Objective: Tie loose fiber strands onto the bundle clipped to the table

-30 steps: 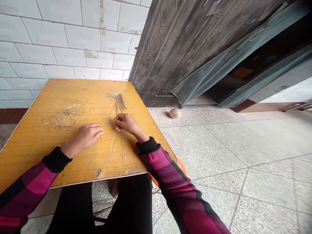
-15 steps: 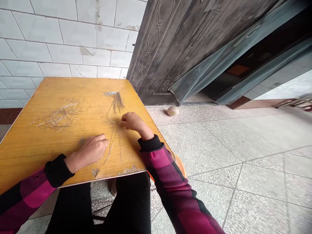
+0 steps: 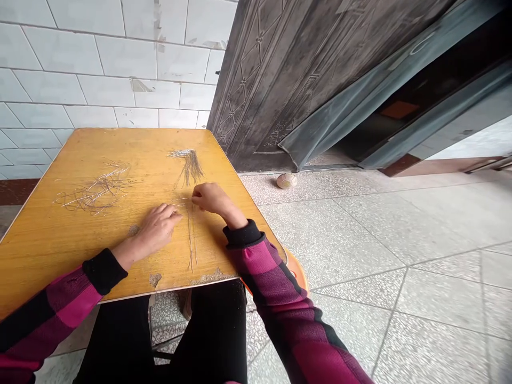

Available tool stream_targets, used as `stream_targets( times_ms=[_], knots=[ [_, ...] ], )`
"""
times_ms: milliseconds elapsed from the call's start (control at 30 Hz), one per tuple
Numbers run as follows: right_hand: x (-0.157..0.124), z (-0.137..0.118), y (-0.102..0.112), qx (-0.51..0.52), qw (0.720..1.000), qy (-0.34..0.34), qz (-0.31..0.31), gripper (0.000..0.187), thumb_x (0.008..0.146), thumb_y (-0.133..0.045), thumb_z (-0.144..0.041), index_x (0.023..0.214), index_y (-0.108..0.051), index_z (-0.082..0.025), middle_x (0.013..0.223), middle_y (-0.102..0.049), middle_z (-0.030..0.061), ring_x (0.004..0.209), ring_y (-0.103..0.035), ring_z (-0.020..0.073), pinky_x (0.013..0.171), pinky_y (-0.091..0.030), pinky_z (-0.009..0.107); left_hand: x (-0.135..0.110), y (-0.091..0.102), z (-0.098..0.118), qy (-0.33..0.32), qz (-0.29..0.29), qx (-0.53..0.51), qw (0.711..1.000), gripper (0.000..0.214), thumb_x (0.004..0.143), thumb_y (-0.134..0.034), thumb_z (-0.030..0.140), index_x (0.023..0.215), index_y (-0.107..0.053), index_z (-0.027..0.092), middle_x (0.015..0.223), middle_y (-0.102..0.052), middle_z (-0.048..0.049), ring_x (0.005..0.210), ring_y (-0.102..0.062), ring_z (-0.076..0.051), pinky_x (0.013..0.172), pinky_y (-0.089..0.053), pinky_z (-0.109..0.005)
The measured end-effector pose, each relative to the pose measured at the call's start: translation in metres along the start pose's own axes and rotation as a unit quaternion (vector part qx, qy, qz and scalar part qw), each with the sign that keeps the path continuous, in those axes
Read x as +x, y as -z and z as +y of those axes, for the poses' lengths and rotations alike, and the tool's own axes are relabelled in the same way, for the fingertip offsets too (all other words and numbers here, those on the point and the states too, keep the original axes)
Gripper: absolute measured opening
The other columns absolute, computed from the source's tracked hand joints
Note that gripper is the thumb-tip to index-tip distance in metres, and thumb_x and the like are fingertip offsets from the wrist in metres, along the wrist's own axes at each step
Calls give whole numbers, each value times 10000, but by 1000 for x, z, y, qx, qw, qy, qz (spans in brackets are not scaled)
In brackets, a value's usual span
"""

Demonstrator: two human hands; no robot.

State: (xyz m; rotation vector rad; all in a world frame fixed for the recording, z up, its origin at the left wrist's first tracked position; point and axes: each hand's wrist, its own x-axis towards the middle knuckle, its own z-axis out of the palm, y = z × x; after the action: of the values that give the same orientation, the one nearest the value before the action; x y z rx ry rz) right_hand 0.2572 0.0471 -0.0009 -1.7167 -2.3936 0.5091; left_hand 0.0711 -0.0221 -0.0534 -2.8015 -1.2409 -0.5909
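A: Where are the wires (image 3: 191,234) lying?

B: Straight out from the body, a thin loose group running lengthwise toward the far table edge, their upper ends just under the right hand (image 3: 214,198).

A: So that's the nearer hand?

B: Yes. Its fingers curl down and its fingertips (image 3: 196,198) sit at the top of the group. Thumb and forefinger look pressed together, but I can't tell whether they pinch a wire.

A: And the left hand (image 3: 158,229)?

B: Palm down, fingers lightly spread, holding nothing I can see. It rests on the wood just left of the wires, a little farther from them.

A: What's different from half a second ago?

B: The wires then splayed apart at their lower ends; now they lie closer together, nearly parallel. The right fingertips have shifted left, over the wires, and the left hand has moved up the table toward them.

A: What's beyond?

B: A neat bundle (image 3: 188,166) of strands lies farther up, with a loose tangle (image 3: 94,194) to its left, both on the yellow wooden table (image 3: 48,256). Past the corner, a small ball (image 3: 287,181) sits on the floor by a dark metal door (image 3: 256,85).
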Motion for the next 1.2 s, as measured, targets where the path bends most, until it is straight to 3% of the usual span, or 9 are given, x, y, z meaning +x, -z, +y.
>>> stream_targets(
  times_ms=[67,200,433,600,767,1033,1200],
  knots=[
    [4,3,-1,-37,999,-5,37,176,776,-526,-138,800,-700,-153,757,-717,73,754,-661,182,669,-434,232,3,-4,-5,-8,-1,-2,1000,353,848,-426,39,1092,-649,165,1200,-609,-116,1114,-516,-254,921,-437,-427],
    [11,7,-6,-60,998,-8,20,216,749,-522,-85,803,-723,-146,877,-724,108,882,-655,220,716,-431,247,12,-12,-11,-32,1,-28,999,400,827,-426,6,1137,-636,145,1263,-606,-113,1177,-525,-253,981,-423,-440],
    [13,9,-8,10,1000,3,-10,246,723,-529,-37,794,-727,-164,710,-719,39,743,-675,155,675,-456,195,26,-19,-9,-40,20,-29,999,435,822,-403,4,1178,-611,141,1257,-609,-121,1187,-538,-234,1006,-429,-436],
    [15,13,-9,119,992,-22,-18,234,729,-515,-20,800,-704,-138,649,-707,37,665,-678,140,638,-480,192,33,-23,3,-18,24,-11,999,424,838,-412,30,1205,-592,141,1269,-595,-121,1182,-530,-245,1003,-421,-423],
    [14,14,-8,147,989,-27,-24,185,741,-532,-45,788,-687,-136,661,-709,39,626,-670,131,613,-485,189,37,-21,11,16,19,-5,1000,347,840,-479,85,1160,-608,124,1213,-608,-143,1128,-547,-272,969,-443,-442],
    [13,12,-9,59,998,13,-7,63,777,-635,-182,797,-688,-154,674,-696,19,641,-634,125,610,-429,197,1,10,10,46,39,-6,998,299,812,-614,189,1100,-614,110,1234,-580,-161,1161,-524,-292,1005,-431,-456],
    [13,9,-15,-13,998,41,43,113,775,-684,-280,829,-699,-181,834,-709,37,771,-621,160,615,-385,226,-27,18,26,55,34,-9,998,283,822,-603,204,1089,-610,111,1223,-577,-172,1154,-529,-302,989,-447,-467]
  ],
)
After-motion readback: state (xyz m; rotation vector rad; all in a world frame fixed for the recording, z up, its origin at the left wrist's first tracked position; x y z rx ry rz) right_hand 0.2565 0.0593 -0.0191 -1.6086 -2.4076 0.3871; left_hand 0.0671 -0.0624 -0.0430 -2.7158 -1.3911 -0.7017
